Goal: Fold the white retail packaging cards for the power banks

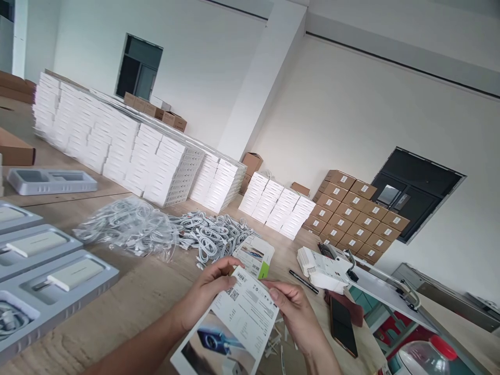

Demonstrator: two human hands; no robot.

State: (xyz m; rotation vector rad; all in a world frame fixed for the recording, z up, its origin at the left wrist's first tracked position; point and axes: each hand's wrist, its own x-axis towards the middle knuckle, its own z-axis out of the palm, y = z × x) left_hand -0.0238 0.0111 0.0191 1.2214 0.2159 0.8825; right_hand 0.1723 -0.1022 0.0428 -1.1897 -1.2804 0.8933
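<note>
My left hand [209,291] and my right hand [295,307] both hold a flat white printed packaging sleeve [234,328] with barcodes and a product picture, above the wooden table [136,297]. The left fingers pinch its top edge; the right thumb and fingers grip its right edge. Another printed sleeve [255,255] with a green corner lies just beyond. Piles of coiled white cables [211,234] and bagged cables [127,224] lie further back.
Grey trays [58,291] holding white power banks sit at left. A stack of white boxes [322,268], a black pen [303,281] and a dark phone [342,325] lie at right. Tall stacks of white cartons [117,146] and brown boxes [351,213] stand behind.
</note>
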